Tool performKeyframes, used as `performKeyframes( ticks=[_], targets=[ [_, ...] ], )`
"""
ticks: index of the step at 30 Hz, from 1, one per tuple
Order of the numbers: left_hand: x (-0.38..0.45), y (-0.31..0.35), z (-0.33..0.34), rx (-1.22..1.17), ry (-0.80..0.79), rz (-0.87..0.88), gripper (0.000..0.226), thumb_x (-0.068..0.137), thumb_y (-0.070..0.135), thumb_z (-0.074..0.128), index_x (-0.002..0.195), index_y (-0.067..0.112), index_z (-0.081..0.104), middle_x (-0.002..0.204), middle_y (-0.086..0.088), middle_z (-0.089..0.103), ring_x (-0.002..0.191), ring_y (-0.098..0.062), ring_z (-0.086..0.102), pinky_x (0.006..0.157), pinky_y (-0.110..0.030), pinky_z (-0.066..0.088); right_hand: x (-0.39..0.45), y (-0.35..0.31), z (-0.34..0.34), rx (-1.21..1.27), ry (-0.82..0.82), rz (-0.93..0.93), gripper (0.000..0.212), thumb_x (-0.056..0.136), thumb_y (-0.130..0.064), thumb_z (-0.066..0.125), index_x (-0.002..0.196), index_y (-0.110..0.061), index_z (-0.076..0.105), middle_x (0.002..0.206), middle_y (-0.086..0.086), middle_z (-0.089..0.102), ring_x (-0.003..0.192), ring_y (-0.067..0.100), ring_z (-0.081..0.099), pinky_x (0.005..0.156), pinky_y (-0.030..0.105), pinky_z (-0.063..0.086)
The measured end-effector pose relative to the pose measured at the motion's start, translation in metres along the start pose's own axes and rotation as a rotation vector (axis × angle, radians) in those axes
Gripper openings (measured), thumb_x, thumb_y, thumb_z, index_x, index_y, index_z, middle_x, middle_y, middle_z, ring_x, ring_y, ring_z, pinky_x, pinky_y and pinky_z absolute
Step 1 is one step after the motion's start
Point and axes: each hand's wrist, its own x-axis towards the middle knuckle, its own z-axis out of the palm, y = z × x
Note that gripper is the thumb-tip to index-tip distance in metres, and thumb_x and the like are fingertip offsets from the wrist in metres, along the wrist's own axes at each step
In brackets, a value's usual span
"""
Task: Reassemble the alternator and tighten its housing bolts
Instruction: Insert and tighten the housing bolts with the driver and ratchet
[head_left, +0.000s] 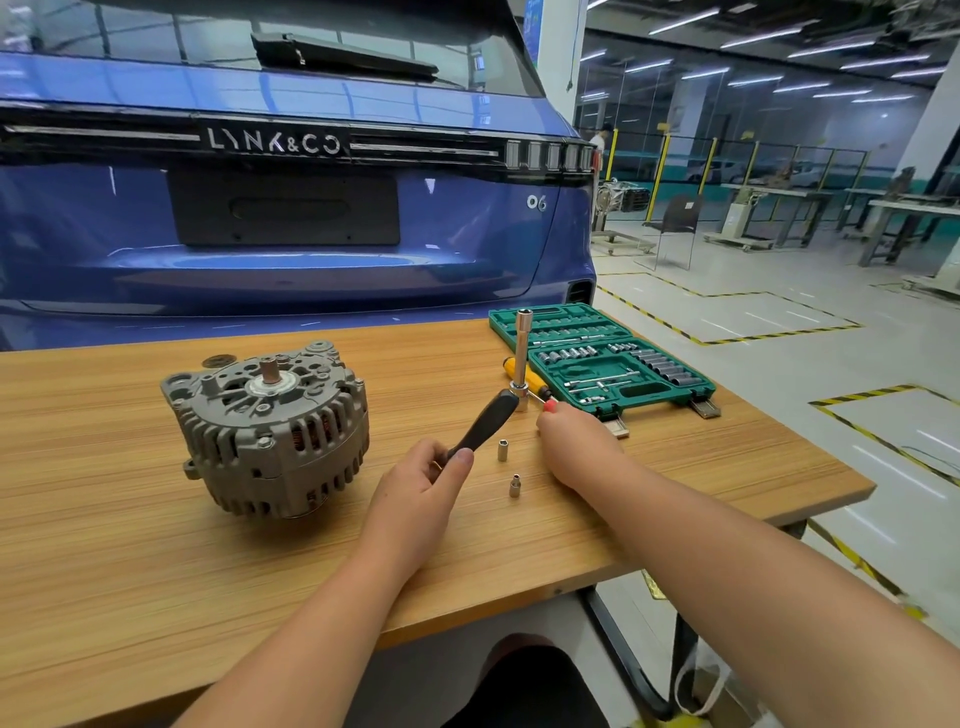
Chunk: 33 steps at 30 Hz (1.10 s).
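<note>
A grey ribbed metal alternator (267, 431) sits toward the wooden tabletop's (130, 545) left. The left hand (415, 488) grasps a black-handled ratchet (485, 423). Two small steel sockets (503, 450) stand between hands. The right hand (576, 447) pinches something small; a green socket case (613, 358) lies at the far-right corner.

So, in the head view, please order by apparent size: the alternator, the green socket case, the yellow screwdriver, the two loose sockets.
1. Green socket case
2. Alternator, nearly as large, but nearer the camera, so unsure
3. Yellow screwdriver, partly hidden
4. Two loose sockets: alike, no ranking
</note>
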Motion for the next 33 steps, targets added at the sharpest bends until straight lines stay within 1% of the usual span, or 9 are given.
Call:
performKeyframes(
  ticks=[5, 9, 11, 13, 16, 18, 20, 26, 33],
  targets=[
    [0.001, -0.001, 0.000, -0.003, -0.004, -0.002, 0.029, 0.100, 0.056, 0.051, 0.089, 0.031, 0.059, 0.069, 0.011, 0.054, 0.061, -0.006, 0.048, 0.058, -0.032, 0.035, 0.000, -0.002, 0.004, -0.025, -0.004, -0.018, 0.032, 0.093, 0.001, 0.054, 0.121, -0.011, 0.064, 0.145, 0.009, 0.045, 0.113, 0.031, 0.060, 0.091, 0.045, 0.056],
    [-0.001, 0.001, -0.001, 0.018, -0.050, -0.005, 0.029, 0.099, 0.056, 0.051, 0.086, 0.031, 0.058, 0.067, 0.012, 0.053, 0.057, 0.002, 0.048, 0.057, -0.030, 0.034, -0.005, -0.002, -0.001, 0.010, 0.066, -0.009, 0.028, 0.097, -0.010, 0.052, 0.123, -0.014, 0.063, 0.138, 0.007, 0.050, 0.116, 0.030, 0.056, 0.088, 0.044, 0.054],
    [-0.002, 0.002, -0.002, 0.020, -0.052, -0.021, 0.030, 0.098, 0.057, 0.051, 0.086, 0.031, 0.058, 0.067, 0.013, 0.052, 0.056, 0.002, 0.047, 0.057, -0.029, 0.032, -0.011, -0.007, -0.012, 0.281, 0.254, 0.013, 0.023, 0.103, -0.026, 0.046, 0.110, -0.016, 0.066, 0.118, 0.004, 0.058, 0.105, 0.026, 0.057, 0.079, 0.039, 0.051],
    [-0.002, 0.003, -0.003, 0.002, -0.047, -0.041, 0.030, 0.099, 0.056, 0.050, 0.087, 0.030, 0.059, 0.069, 0.012, 0.052, 0.055, 0.002, 0.046, 0.058, -0.029, 0.033, -0.024, -0.023, -0.030, 0.883, 0.397, 0.118, 0.031, 0.103, -0.044, 0.044, 0.093, -0.024, 0.065, 0.095, -0.003, 0.063, 0.089, 0.020, 0.059, 0.068, 0.034, 0.045],
    [-0.001, 0.005, -0.004, -0.025, -0.056, -0.058, 0.027, 0.101, 0.054, 0.049, 0.091, 0.031, 0.059, 0.072, 0.012, 0.053, 0.057, 0.006, 0.048, 0.059, -0.030, 0.035, -0.044, -0.057, -0.053, 1.659, 0.214, 0.325, 0.048, 0.091, -0.068, 0.053, 0.106, -0.024, 0.064, 0.096, -0.004, 0.065, 0.091, 0.016, 0.059, 0.078, 0.037, 0.049],
    [-0.003, 0.006, -0.004, -0.050, -0.077, -0.047, 0.022, 0.102, 0.050, 0.049, 0.092, 0.033, 0.058, 0.072, 0.014, 0.055, 0.060, 0.003, 0.050, 0.062, -0.031, 0.036, -0.053, -0.078, -0.053, 1.767, 0.032, 0.325, 0.052, 0.086, -0.066, 0.063, 0.110, -0.020, 0.063, 0.101, 0.000, 0.066, 0.099, 0.020, 0.062, 0.092, 0.044, 0.052],
    [-0.006, 0.007, -0.003, -0.074, -0.102, -0.030, 0.017, 0.104, 0.044, 0.049, 0.092, 0.035, 0.057, 0.075, 0.014, 0.057, 0.067, -0.002, 0.050, 0.066, -0.033, 0.039, -0.058, -0.096, -0.052, 1.810, -0.005, 0.347, 0.030, 0.092, -0.049, 0.067, 0.104, -0.021, 0.063, 0.096, 0.001, 0.070, 0.097, 0.022, 0.067, 0.095, 0.047, 0.055],
    [-0.018, 0.017, -0.014, 0.097, -0.100, 0.028, 0.027, 0.108, 0.038, 0.040, 0.090, 0.036, 0.059, 0.077, 0.010, 0.060, 0.069, -0.002, 0.054, 0.060, -0.023, 0.038, -0.055, -0.096, -0.081, 2.157, 0.094, 0.479, 0.024, 0.101, -0.038, 0.060, 0.097, -0.014, 0.056, 0.066, -0.003, 0.049, 0.051, 0.011, 0.046, 0.055, 0.030, 0.046],
    [-0.019, 0.043, -0.024, 0.388, -0.195, 0.108, 0.038, 0.111, 0.039, 0.028, 0.079, 0.031, 0.047, 0.073, 0.006, 0.054, 0.068, -0.011, 0.049, 0.059, -0.032, 0.034, -0.049, -0.076, -0.099, 2.295, 0.124, 0.608, 0.033, 0.100, -0.047, 0.058, 0.097, -0.014, 0.056, 0.063, -0.004, 0.044, 0.043, 0.009, 0.035, 0.046, 0.023, 0.037]
  ],
)
